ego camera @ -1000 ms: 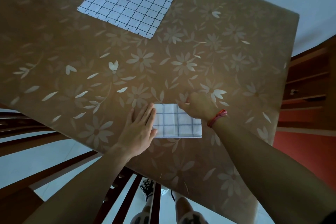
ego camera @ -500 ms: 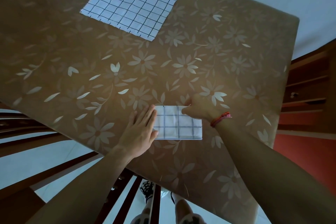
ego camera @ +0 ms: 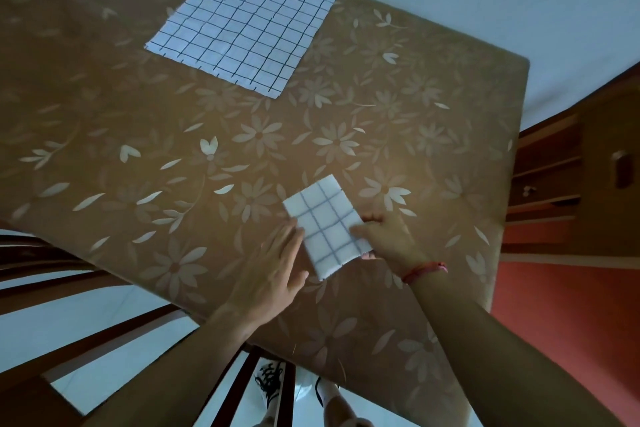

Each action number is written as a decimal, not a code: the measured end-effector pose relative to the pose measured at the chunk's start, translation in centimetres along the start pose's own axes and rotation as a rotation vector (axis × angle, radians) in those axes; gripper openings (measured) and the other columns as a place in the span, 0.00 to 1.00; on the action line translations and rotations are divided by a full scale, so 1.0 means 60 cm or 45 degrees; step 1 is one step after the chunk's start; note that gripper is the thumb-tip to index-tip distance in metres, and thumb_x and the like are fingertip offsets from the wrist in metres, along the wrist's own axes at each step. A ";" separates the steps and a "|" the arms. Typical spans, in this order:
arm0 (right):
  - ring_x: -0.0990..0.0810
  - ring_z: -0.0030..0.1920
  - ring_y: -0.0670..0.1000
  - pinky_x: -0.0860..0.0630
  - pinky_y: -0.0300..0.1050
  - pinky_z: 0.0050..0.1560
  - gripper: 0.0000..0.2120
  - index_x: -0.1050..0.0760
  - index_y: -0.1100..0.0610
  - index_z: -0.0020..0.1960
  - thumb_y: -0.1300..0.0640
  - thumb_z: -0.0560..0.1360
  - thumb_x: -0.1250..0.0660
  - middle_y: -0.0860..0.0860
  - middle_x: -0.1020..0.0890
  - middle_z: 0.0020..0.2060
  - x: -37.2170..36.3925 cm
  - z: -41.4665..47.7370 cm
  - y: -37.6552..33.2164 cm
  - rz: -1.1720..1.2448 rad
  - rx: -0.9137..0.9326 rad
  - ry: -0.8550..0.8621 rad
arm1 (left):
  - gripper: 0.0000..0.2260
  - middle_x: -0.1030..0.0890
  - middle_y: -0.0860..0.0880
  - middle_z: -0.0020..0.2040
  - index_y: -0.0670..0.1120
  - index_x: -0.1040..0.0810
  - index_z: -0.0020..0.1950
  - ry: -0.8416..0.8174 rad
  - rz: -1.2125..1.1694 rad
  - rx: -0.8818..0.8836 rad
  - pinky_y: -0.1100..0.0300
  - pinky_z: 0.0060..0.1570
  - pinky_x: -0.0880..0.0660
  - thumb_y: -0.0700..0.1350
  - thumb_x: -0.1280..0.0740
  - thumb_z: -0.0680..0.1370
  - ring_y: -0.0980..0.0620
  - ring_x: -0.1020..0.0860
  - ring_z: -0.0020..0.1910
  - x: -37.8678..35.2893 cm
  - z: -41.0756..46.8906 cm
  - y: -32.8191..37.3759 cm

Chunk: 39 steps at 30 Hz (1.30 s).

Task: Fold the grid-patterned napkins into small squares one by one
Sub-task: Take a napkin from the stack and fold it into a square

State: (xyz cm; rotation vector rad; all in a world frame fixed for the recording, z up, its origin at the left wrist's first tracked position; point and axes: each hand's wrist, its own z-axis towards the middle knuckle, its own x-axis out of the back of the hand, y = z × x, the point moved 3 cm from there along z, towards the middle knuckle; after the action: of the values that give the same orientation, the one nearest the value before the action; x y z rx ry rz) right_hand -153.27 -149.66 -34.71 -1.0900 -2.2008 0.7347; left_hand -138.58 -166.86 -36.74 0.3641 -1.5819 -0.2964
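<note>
here's the folded napkin, a narrow rectangle two grid squares wide. it lies skewed on the table close to the near edge, its long side running away from the person.

the right grip has it by the right long edge. the thumb is on top of the cloth and the other fingers curl at and under that edge, so it's a pinch rather than a flat press. that hold makes sense for steering the piece round, or for lifting the layers together so they don't slide apart. whether the near end is off the table, i cannot tell.

the left grip is flat, straight fingers laid on the table with the tips just touching the napkin's left edge, holding nothing. it reads as a fence and a steadying guide, ready to pin the cloth for the next crease.

it's a rectangle, not a square, so by my judgement one more fold across the middle is due, short end to short end. the risk to watch: the stacked layers may splay if the pinch slips.

far up the table, well apart, the unfolded napkin waits spread flat, likely next in line. a red bracelet sits on the right wrist.
</note>
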 end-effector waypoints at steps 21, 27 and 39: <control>0.17 0.48 0.47 0.18 0.40 0.48 0.25 0.22 0.56 0.62 0.75 0.71 0.39 0.53 0.17 0.53 -0.009 -0.087 0.102 -0.447 0.276 -0.154 | 0.10 0.22 0.48 0.60 0.49 0.23 0.56 0.103 0.010 -0.086 0.49 0.56 0.26 0.51 0.38 0.78 0.47 0.25 0.61 -0.021 -0.057 0.014; 0.18 0.43 0.43 0.20 0.38 0.49 0.18 0.19 0.52 0.59 0.61 0.70 0.27 0.48 0.15 0.48 -0.012 -0.091 0.105 -0.786 0.514 -0.048 | 0.07 0.20 0.53 0.50 0.48 0.23 0.51 0.221 -0.112 -0.155 0.58 0.51 0.29 0.50 0.33 0.76 0.53 0.25 0.52 -0.002 -0.068 0.028; 0.22 0.34 0.38 0.29 0.28 0.32 0.02 0.18 0.49 0.44 0.53 0.73 0.29 0.42 0.20 0.32 -0.015 -0.071 0.079 -0.756 0.545 0.073 | 0.05 0.29 0.60 0.32 0.48 0.22 0.46 0.191 -0.317 0.314 0.72 0.34 0.38 0.42 0.27 0.74 0.59 0.30 0.32 0.018 -0.038 0.013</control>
State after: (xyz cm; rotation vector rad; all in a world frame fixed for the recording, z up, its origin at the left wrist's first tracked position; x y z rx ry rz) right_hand -147.42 -146.99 -35.26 -0.2207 -2.0261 0.8252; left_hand -136.36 -166.53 -35.34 0.7604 -1.4288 -0.2582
